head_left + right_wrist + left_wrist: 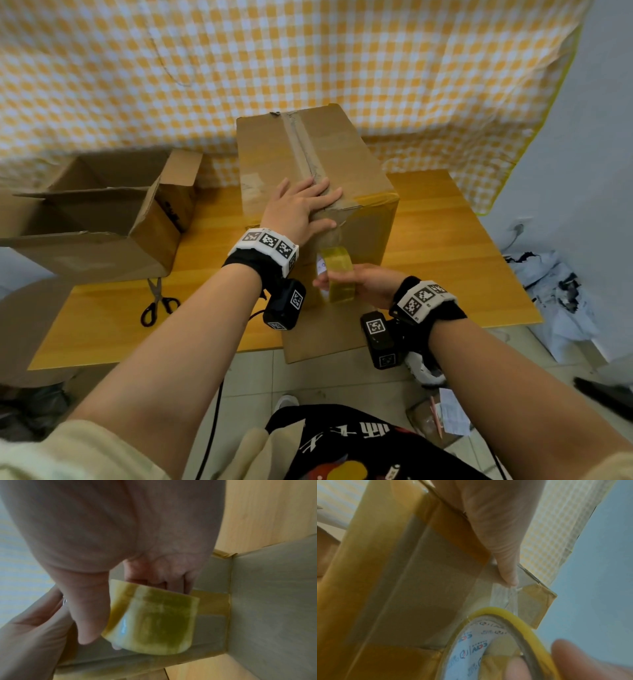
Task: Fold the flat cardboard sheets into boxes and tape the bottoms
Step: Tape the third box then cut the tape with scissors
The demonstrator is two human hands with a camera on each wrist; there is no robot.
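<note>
A tall cardboard box stands on the wooden table, its taped seam facing up. My left hand lies flat on the near end of that seam, fingers straight, thumb pressing the tape down over the box's near edge. My right hand grips a yellowish roll of clear tape against the box's near side, below the left hand. A strip of tape runs from the roll up to the box edge. In the right wrist view the fingers curl round the tape roll.
An open cardboard box sits at the table's left. Black-handled scissors lie near the front left edge. A yellow checked cloth hangs behind. Crumpled paper and plastic lie on the floor to the right.
</note>
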